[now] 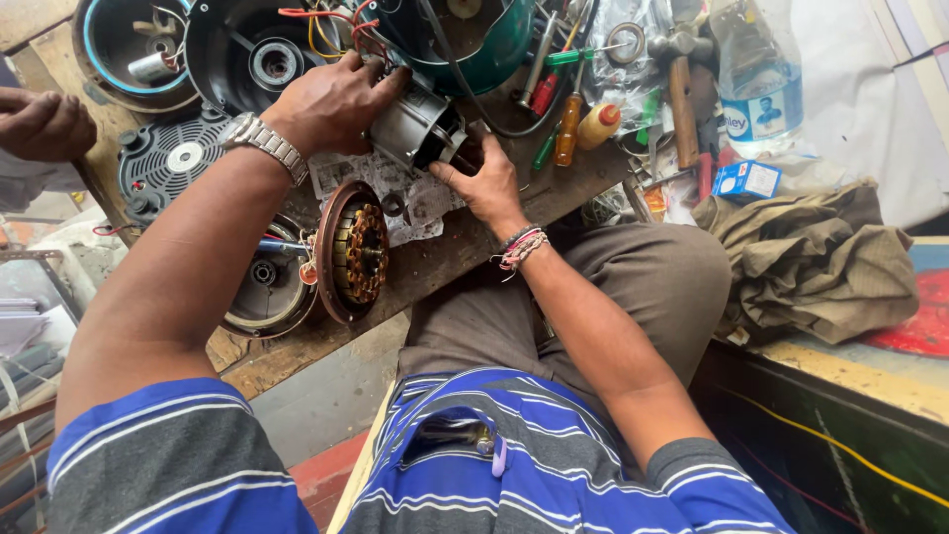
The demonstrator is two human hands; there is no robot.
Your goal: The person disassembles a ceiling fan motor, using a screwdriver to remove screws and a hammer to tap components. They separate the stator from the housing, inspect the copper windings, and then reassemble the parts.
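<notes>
Two hands clamp one small grey motor body (420, 129) at the workbench's (435, 259) middle, prob. so it can't roll while being worked on. Left hand (331, 104), w/ metal wristwatch (265, 145), lies over the motor's top and far side, fingers curled down round it. Right hand (484, 178), threads at the wrist, comes from below, thumb and fingers closed on the motor's dark front end. So the motor sits btwn both palms, touching each, resting on printed paper (395, 193).

Just near side of it a wound stator w/ copper coils (356, 252) leans on edge against a round housing (267, 287), within easy reach. Black fan cover (247, 49) and vented grille (173, 158) lie to the left; screwdrivers (563, 109), a hammer (680, 89) and a plastic bottle (756, 79) crowd the right. Another person's hand (40, 124) rests at far left, apart.
</notes>
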